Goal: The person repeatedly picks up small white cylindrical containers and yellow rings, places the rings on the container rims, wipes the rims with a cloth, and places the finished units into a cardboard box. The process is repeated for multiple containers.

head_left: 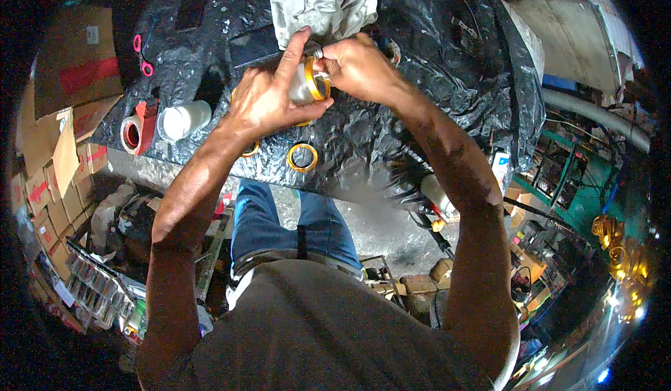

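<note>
My left hand [264, 101] wraps round a translucent whitish cylinder [299, 91] that has a yellow ring [312, 76] about its end. The thumb and fingers press on its two sides, and the cylinder lies tilted toward the right. At the ring's upper right edge, my right hand [360, 69] is closed in a pinch; what its fingertips grip is hidden. Another yellow ring [302, 170] lies flat on the black plastic sheet nearer my body. Part of one more yellow ring [251, 151] shows beside my left forearm.
Behind my hands lies a crumpled pale cloth [318, 3]. To the left are pink-handled scissors [147, 68], a roll of red tape [131, 133] and a translucent white cup [185, 120]. Cardboard boxes [73, 62] stand beyond the left edge of the table [447, 48].
</note>
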### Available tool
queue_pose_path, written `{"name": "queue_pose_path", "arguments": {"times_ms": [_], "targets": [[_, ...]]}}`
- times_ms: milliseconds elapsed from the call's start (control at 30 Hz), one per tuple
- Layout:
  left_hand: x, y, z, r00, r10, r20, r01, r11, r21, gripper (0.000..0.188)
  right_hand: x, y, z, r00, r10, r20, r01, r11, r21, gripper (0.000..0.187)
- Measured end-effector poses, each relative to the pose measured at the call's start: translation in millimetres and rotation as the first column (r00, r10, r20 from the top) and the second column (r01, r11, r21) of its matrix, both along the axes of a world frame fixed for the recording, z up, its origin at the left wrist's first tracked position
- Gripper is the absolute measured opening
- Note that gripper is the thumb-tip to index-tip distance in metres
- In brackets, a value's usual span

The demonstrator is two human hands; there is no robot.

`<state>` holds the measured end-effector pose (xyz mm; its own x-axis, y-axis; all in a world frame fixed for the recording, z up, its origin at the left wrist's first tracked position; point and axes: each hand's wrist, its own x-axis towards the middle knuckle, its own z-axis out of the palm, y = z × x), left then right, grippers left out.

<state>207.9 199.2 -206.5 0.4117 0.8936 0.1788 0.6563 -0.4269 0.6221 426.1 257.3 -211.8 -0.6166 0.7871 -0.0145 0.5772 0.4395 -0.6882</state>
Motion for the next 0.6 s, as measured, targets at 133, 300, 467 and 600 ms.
{"name": "queue_pose_path", "arguments": {"times_ms": [133, 300, 467, 600], "targets": [[2, 1, 1, 0.993, -0.010, -0.117, 0.037, 0.970, 0.239, 0.100, 13, 4, -24, 0.993, 0.038, 0.108, 0.026, 0.846, -0.532, 0.050], [-12, 4, 3, 0.996, -0.081, -0.038, 0.088, 0.957, 0.277, 0.079, 11, -5, 0, 0.998, -0.040, -0.038, -0.006, 0.611, -0.791, 0.050], [-16, -15, 4, 0.982, 0.022, 0.188, -0.017, 0.999, -0.032, 0.085, 15, -11, 29, 0.982, 0.026, -0.185, -0.073, 0.965, -0.251, 0.037], [-11, -16, 5, 0.954, -0.026, 0.300, 0.058, 0.994, -0.097, 0.082, 5, -2, 36, 0.965, -0.032, -0.261, -0.083, 0.905, -0.416, 0.015]]}}
